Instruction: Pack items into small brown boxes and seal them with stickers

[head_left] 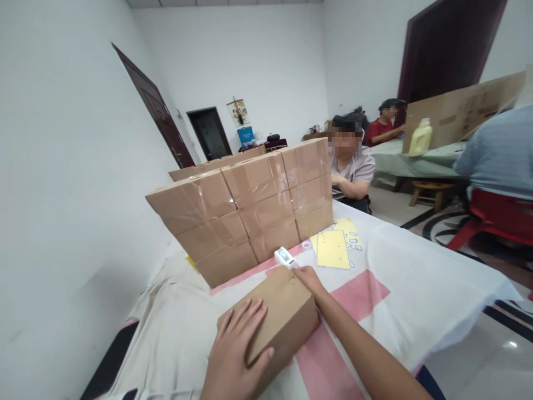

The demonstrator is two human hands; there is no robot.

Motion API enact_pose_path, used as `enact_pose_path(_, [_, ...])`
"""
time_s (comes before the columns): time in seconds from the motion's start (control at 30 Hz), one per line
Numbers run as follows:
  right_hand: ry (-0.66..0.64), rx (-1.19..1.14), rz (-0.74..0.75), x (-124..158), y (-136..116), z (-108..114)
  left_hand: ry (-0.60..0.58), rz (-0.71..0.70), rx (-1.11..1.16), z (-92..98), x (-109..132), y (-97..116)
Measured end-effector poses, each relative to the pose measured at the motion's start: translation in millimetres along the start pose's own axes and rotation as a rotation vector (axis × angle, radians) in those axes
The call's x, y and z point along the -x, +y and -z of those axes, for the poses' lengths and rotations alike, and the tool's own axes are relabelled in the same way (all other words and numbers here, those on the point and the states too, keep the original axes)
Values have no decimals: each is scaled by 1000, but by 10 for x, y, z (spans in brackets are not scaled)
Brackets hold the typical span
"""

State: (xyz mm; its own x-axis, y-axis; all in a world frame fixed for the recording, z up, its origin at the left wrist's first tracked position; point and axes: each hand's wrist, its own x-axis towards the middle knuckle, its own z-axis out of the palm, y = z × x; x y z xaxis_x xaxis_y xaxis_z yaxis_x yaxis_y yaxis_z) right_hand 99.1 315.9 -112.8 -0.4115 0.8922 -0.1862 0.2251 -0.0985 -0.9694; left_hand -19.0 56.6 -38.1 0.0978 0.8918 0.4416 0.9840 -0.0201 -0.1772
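Observation:
A closed brown cardboard box (277, 311) lies on the cloth in front of me. Across its top left side rests my left hand (237, 344), fingers stretched out and a little spread, thumb near the box's front edge. My right hand (306, 278) reaches along the box's right side to its far end. Its fingers are closed round a small white handheld device (285, 256) with a little screen, held at the box's far edge. The box partly hides these fingers, and I cannot tell whether the device touches the cardboard.
Beyond stands a wall of stacked, taped cardboard boxes (266, 205). Yellow cartoon-shaped sheets (333, 247) and a tape roll (307, 245) lie right of it on the cloth (400, 328). A person (353, 166) sits behind the stack; others sit near a table with a yellow bottle (420, 138).

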Motion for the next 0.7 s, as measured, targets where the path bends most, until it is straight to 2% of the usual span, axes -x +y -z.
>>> enact_pose_path(0.2, [-19,-63,-37,2,-24,2,-28,5,-26,51,-4,34])
enact_pose_path(0.43, [15,26,7,-53,-23,26,186,-108,-77,-51,-8,-51])
enact_pose_path(0.57, [33,121,61,-100,14,47,174,-140,-107,-115,4,-114])
enact_pose_path(0.7, [-52,253,79,-156,114,96,166,-142,-122,-117,5,-124])
